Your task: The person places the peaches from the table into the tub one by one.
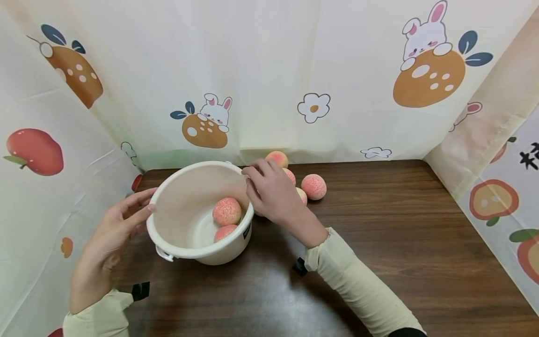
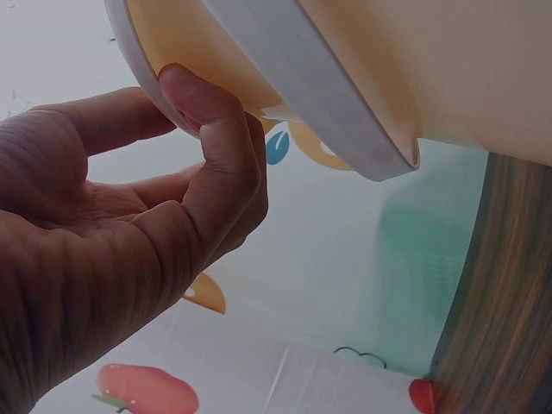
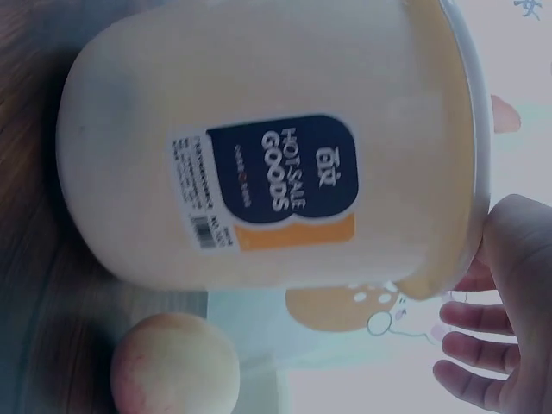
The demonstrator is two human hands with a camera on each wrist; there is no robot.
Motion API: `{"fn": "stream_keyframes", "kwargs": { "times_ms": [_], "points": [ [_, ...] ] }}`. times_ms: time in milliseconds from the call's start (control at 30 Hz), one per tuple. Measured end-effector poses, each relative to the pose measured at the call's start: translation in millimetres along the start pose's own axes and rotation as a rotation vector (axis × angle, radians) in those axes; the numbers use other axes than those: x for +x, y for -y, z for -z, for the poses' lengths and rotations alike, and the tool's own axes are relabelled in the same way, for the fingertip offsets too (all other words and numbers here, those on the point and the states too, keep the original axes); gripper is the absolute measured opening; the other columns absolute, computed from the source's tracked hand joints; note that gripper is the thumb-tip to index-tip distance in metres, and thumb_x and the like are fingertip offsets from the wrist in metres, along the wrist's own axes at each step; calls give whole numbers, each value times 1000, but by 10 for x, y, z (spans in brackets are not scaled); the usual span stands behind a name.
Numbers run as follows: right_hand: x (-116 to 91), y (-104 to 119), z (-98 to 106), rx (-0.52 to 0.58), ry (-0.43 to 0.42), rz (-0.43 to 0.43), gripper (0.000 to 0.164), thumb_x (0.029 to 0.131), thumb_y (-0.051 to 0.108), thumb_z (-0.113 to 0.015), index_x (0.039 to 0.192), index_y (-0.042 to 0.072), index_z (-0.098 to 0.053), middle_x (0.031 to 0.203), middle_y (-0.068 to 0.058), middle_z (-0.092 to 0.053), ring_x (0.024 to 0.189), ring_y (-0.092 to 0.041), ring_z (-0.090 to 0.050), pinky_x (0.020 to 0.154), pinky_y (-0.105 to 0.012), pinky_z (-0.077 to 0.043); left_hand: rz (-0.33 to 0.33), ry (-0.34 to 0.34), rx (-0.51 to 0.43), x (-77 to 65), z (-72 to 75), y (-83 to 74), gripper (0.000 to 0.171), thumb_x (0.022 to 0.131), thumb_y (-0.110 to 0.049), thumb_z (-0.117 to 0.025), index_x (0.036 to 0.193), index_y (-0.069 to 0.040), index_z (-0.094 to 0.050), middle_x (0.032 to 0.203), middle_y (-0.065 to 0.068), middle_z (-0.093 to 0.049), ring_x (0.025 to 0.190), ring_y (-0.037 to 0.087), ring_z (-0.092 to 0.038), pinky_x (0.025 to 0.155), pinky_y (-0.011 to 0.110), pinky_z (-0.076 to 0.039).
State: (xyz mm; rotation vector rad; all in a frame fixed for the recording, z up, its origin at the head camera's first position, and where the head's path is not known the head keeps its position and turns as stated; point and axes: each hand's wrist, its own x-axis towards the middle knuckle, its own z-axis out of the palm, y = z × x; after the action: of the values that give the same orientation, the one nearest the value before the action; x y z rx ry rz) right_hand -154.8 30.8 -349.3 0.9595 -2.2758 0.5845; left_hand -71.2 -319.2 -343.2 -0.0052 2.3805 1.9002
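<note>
A white plastic bucket [image 1: 181, 234] stands at the left of the wooden table, its mouth facing up. Two pink-and-yellow peaches [image 1: 227, 211] lie inside, against its right side. My left hand [image 1: 120, 224] holds the bucket's left rim between thumb and fingers; the left wrist view shows the fingers curled at the white rim [image 2: 319, 95]. On the opposite side, my right hand [image 1: 275, 192] pinches the rim, with its other fingers loosely bent below it in the right wrist view. A dark blue label [image 3: 289, 172] shows on the bucket's side.
Several more peaches [image 1: 314, 187] sit on the table [image 1: 400, 224] just beyond and right of my right hand, partly hidden by it. One peach [image 3: 175, 366] shows close beside the bucket. A printed curtain [image 1: 269, 70] hangs along the table's back and sides.
</note>
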Motion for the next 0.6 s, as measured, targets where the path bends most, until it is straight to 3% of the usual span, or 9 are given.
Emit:
{"fn": "stream_keyframes", "kwargs": {
  "times_ms": [300, 600],
  "points": [
    [-63, -144, 7, -18, 40, -61, 23, 102, 15, -54, 114, 9, -72, 112, -8, -68, 106, -28, -62, 91, -39, -56, -7, 8, 2, 4, 5, -2, 40, 106, -14, -61, 145, -14, -54, 113, -7, -65, 91, 6, -68, 75, 22, -63],
    [-169, -231, -90, -71, 128, -98, 22, 102, 17, -57, 118, 10, -71, 109, -10, -64, 95, -30, -59, 84, -43, -54, -15, 9, -17, 4, 2, -3, 40, 106, -12, -61, 145, -12, -55, 113, -7, -65, 91, 5, -68, 76, 21, -63]
  ]
}}
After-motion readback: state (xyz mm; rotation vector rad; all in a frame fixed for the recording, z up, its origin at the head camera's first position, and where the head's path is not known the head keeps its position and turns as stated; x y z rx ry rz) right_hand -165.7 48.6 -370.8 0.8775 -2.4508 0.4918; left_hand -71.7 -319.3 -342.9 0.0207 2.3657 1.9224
